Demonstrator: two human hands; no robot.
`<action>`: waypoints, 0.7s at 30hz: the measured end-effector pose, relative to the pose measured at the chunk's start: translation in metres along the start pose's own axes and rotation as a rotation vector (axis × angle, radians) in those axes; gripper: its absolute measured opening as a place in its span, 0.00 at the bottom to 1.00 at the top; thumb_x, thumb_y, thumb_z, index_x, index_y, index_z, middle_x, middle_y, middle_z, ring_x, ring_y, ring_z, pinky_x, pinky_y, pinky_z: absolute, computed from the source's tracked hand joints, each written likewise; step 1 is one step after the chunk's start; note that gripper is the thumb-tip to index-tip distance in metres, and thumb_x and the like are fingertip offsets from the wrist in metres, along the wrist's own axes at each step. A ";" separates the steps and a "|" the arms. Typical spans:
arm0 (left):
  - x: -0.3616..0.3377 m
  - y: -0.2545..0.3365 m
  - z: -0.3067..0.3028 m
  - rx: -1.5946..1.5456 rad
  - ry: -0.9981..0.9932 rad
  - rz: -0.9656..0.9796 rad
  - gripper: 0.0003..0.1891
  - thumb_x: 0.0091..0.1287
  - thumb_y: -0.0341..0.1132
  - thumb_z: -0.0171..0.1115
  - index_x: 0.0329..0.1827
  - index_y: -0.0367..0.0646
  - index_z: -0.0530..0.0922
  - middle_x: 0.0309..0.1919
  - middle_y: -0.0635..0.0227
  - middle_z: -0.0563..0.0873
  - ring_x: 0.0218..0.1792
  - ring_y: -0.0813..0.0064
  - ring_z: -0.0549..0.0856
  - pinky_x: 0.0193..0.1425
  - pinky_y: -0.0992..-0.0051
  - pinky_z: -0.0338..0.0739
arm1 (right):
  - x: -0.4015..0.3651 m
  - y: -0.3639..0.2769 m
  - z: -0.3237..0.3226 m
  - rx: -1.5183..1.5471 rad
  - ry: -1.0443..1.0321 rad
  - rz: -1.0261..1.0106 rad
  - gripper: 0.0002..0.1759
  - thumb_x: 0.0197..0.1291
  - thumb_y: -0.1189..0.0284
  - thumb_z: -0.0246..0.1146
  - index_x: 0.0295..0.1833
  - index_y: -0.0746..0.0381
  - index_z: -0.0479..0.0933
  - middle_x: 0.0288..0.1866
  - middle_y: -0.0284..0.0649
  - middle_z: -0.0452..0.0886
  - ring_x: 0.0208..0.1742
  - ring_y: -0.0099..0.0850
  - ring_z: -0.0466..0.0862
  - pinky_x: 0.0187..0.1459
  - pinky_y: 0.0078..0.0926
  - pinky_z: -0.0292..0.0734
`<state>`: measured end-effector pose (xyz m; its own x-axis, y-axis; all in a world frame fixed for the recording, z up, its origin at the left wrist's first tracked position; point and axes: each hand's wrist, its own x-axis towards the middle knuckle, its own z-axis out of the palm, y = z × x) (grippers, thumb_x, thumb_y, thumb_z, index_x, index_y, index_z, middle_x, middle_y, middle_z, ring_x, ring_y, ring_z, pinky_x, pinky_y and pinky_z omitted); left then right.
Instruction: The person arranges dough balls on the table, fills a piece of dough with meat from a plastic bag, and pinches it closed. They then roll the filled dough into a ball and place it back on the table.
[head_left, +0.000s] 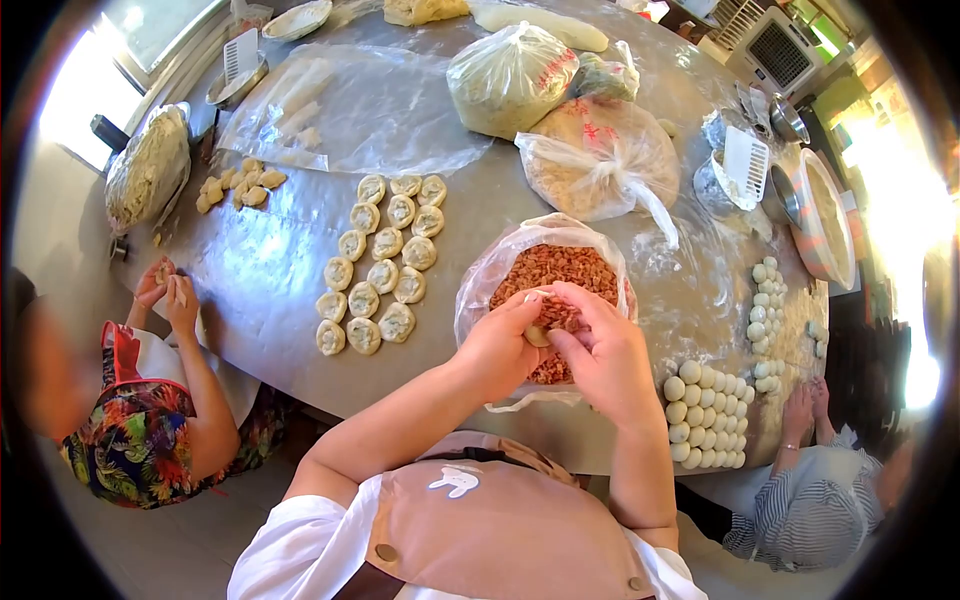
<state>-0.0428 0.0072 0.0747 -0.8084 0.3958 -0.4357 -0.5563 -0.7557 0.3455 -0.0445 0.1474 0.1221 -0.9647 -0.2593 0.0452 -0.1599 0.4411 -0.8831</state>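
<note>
My left hand (pixel 498 345) and my right hand (pixel 600 342) meet over a plastic-lined bowl of reddish-brown crumbly filling (pixel 560 262). Between them is a small dough wrapper (pixel 537 336) with some filling on it, pinched by the fingers of both hands. Fingers cover much of the wrapper. The bowl's plastic bag (pixel 474 290) spreads over its rim. Left of the bowl, rows of flattened round filled buns (pixel 387 243) lie on the metal table (pixel 270 320). To the right, smooth white dough balls (pixel 706 415) stand in tight rows.
Beyond the bowl rest a tied bag of filling (pixel 600 160) and a bag of pale filling (pixel 510 80). A clear plastic sheet (pixel 370 105) and dough lumps (pixel 240 185) lie left. One person's hands (pixel 170 295) work at left, another's (pixel 803 412) at right.
</note>
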 end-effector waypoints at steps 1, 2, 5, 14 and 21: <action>-0.001 0.000 0.002 -0.013 -0.004 0.006 0.20 0.82 0.38 0.36 0.69 0.40 0.66 0.65 0.59 0.74 0.65 0.64 0.74 0.71 0.61 0.70 | -0.001 0.008 0.000 -0.012 0.014 -0.036 0.22 0.57 0.82 0.67 0.59 0.62 0.77 0.54 0.44 0.84 0.50 0.40 0.86 0.50 0.31 0.81; -0.001 -0.001 0.004 -0.025 -0.009 0.010 0.19 0.82 0.38 0.37 0.69 0.40 0.66 0.65 0.59 0.74 0.65 0.64 0.75 0.70 0.61 0.71 | -0.002 0.014 0.000 -0.024 0.030 -0.070 0.23 0.57 0.83 0.66 0.59 0.63 0.76 0.55 0.45 0.84 0.51 0.41 0.86 0.51 0.31 0.81; 0.003 -0.007 0.004 0.007 0.018 0.019 0.17 0.81 0.36 0.40 0.68 0.41 0.67 0.62 0.60 0.75 0.63 0.65 0.76 0.67 0.62 0.74 | -0.002 0.016 0.003 -0.140 0.078 -0.131 0.23 0.58 0.84 0.65 0.60 0.64 0.76 0.54 0.46 0.85 0.52 0.39 0.86 0.50 0.31 0.81; 0.000 0.000 -0.002 -0.035 0.049 0.025 0.12 0.78 0.32 0.48 0.59 0.44 0.74 0.54 0.65 0.79 0.54 0.71 0.80 0.59 0.66 0.80 | -0.007 0.007 -0.002 0.113 0.155 0.132 0.22 0.58 0.81 0.68 0.59 0.64 0.76 0.51 0.44 0.86 0.51 0.35 0.86 0.53 0.31 0.80; -0.002 0.005 -0.001 -0.118 0.019 -0.017 0.10 0.75 0.34 0.54 0.56 0.45 0.75 0.51 0.67 0.80 0.51 0.71 0.81 0.56 0.66 0.81 | -0.012 0.011 -0.009 -0.377 0.161 -0.246 0.23 0.51 0.74 0.74 0.55 0.61 0.80 0.44 0.39 0.84 0.51 0.42 0.80 0.55 0.37 0.76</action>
<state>-0.0442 0.0021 0.0759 -0.7944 0.4004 -0.4568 -0.5427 -0.8056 0.2376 -0.0363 0.1628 0.1159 -0.9042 -0.2715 0.3296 -0.4233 0.6718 -0.6079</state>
